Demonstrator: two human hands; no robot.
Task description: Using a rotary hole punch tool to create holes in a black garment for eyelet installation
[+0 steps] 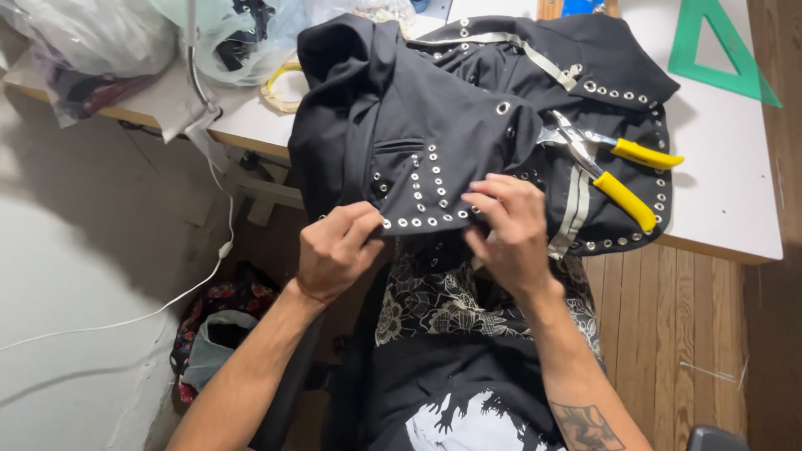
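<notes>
Garment [434, 125] on the table [727, 192], pliers [614, 167] atop it, set square [723, 54] behind.

— What sort of room is this, then?

— A home sewing corner, I'd say. Right above the right hand [511, 230] lie yellow-handled eyelet pliers [614, 167] on a white worktable [727, 167], and further up to the right of it sits a green set square [725, 50].

— And the dark garment [434, 125]?

— Studded with metal eyelets [426, 188], draped over the table edge, both hands at its hem.

— Anything homely?

— Up beyond the left hand [334, 250], plastic bags [92, 38] stuffed with fabric. Below and left of it, a white cable [196, 284] trails down a plain wall. Wooden floorboards [677, 334] run under the right hand.
</notes>
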